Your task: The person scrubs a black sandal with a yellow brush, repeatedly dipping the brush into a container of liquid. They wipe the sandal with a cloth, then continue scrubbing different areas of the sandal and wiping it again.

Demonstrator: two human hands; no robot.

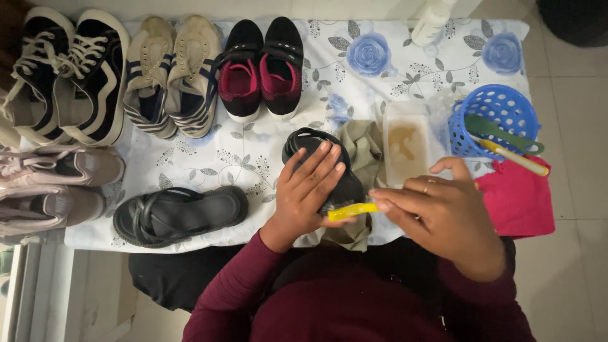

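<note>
We grip black sandal (316, 166) in left hand (307, 190), over olive cloth (364, 149) at table edge. Right hand (443, 218) pinches yellow brush (352, 209) against sole. Our advice: keep sandal steady, strokes short, tub of cleaning liquid (405, 149) near.

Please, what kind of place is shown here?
Probably a home shoe-cleaning spot: a tiled floor, a flowered cloth spread out with shoes in rows, and a blue basket of brushes. The left hand holds a black sandal.
</note>
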